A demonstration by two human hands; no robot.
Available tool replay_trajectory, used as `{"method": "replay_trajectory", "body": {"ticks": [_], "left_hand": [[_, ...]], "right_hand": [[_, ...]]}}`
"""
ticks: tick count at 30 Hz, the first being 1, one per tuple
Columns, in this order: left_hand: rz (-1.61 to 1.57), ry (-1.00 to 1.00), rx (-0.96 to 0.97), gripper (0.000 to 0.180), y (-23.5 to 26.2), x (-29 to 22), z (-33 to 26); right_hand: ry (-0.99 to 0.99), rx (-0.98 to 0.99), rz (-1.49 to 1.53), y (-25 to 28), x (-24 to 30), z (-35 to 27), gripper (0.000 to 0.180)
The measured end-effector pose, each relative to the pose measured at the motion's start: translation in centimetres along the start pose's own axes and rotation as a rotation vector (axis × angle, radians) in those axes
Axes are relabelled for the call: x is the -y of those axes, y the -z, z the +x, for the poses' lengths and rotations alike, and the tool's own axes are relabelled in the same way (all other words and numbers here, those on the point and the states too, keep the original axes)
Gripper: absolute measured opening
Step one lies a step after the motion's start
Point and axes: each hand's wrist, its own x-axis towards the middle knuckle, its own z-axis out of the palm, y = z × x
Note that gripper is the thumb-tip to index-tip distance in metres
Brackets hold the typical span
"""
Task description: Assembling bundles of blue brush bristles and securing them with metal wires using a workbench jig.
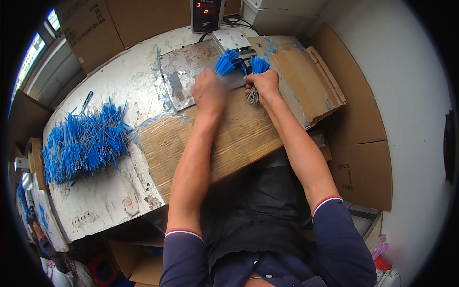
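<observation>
My right hand (266,85) is closed round a bundle of thin metal wires with blue plastic sleeves (259,65). Their blue ends stick up above the fist, and bare wire ends hang out below it. To its left, my left hand (209,91) is partly smeared by motion, its fingers closed at the base of a second bundle of blue-sleeved wires (226,62). Both hands are over the far part of the bench, in front of a small machine (245,53) with a dark slot, which the bundles partly hide.
A big heap of blue-sleeved wires (88,141) lies on the white worktable (114,191) at left, a pen (87,101) behind it. Taped cardboard (162,148) covers the near edge. A display box (206,15) stands at the back, a cardboard box (299,71) at right. Another person's arm (45,241) shows lower left.
</observation>
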Motion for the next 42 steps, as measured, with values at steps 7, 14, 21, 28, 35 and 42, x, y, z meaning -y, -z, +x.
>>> {"method": "replay_trajectory", "body": {"ticks": [7, 14, 21, 28, 35, 42], "left_hand": [[-0.059, 0.134, -0.028, 0.010, 0.4, 0.2, 0.2], [-0.119, 0.095, -0.092, 0.012, 0.2, 0.3, 0.3], [-0.165, 0.004, -0.120, 0.014, -0.2, 0.5, 0.4], [-0.096, 0.051, 0.045, 0.019, -0.2, 0.1, 0.2], [-0.128, 0.018, 0.092, 0.023, -0.2, 0.3, 0.2], [-0.098, -0.008, 0.107, 0.022, -0.1, 0.2, 0.1]], "right_hand": [[-0.031, -0.043, -0.039, -0.8, 0.5, 0.4, 0.012], [0.001, -0.068, -0.056, -1.2, 0.5, 0.4, 0.015], [-0.054, -0.068, -0.013, -1.1, 0.6, 0.5, 0.015], [-0.061, 0.004, 0.224, 0.0, 0.4, -0.2, 0.016], [-0.100, 0.095, 0.380, 0.9, 0.2, -0.5, 0.009], [-0.082, 0.087, 0.328, 0.9, 0.4, -1.2, 0.011]]}}
